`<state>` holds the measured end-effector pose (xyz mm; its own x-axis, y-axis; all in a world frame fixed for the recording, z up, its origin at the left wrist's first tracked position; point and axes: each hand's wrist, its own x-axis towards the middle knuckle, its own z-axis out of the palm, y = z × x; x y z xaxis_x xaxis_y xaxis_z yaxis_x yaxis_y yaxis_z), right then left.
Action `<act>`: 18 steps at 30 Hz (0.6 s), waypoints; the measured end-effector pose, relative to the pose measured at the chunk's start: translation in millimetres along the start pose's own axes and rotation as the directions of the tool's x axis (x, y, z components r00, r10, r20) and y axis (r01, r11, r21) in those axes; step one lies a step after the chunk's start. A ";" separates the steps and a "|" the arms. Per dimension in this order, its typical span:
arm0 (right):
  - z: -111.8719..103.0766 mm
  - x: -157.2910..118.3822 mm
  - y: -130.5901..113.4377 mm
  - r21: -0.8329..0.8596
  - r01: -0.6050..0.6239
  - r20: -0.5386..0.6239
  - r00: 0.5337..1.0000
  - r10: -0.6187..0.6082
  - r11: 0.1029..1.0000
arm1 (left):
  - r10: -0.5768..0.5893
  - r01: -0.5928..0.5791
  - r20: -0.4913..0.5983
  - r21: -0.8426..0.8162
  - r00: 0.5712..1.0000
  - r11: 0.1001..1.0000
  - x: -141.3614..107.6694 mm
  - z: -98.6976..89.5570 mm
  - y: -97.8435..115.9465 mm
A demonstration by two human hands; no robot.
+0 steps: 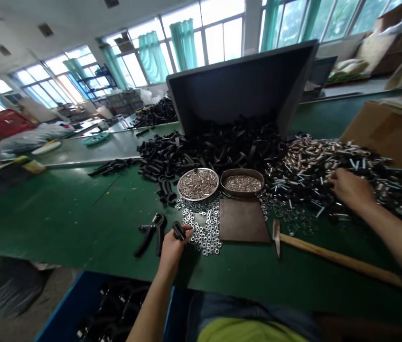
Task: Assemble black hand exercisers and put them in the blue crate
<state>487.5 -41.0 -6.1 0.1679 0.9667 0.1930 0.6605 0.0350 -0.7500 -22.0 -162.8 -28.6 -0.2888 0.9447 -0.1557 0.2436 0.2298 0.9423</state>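
1. A long workroom runs ahead, with a row of tall windows (204, 40) hung with teal curtains along its far side.
2. A green surface (79, 223) stretches across the view, and a blue crate (69, 304) of black parts sits just below its near edge.
3. A grey sheet-metal hopper (239, 85) stands tilted on the surface, its open end facing the person. A heap of black moulded parts (222, 147) spills from it.
4. To the right, a spread of short metal sleeves (314, 154) mingles with more black pieces.
5. A wooden-handled hammer (336, 254) lies with its head near a dark brown pad (244, 221).
6. A round steel tray of screws (198, 184) and a brown dish of small metal pieces (242, 181) sit side by side above the pad.
7. Hex nuts (202, 232) lie scattered just left of the pad, beside a black plier-shaped assembly (151, 232).
8. The left hand (174, 247) is closed around a small black part (178, 231), close to the nuts.
9. The right hand (352, 189) lies low on the pile of mixed pieces, fingers curled; whether it holds anything cannot be told.
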 end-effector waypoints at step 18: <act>71.7 -61.6 -58.8 0.382 -0.245 0.134 0.969 0.209 0.891 | 0.278 -0.475 0.388 0.767 0.879 0.432 58.4 48.2 26.1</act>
<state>385.9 -84.5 -19.2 0.2024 0.9778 -0.0545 0.2674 -0.1087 -0.9574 12.0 -90.4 -27.4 0.1727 0.9849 0.0099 0.9525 -0.1695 0.2531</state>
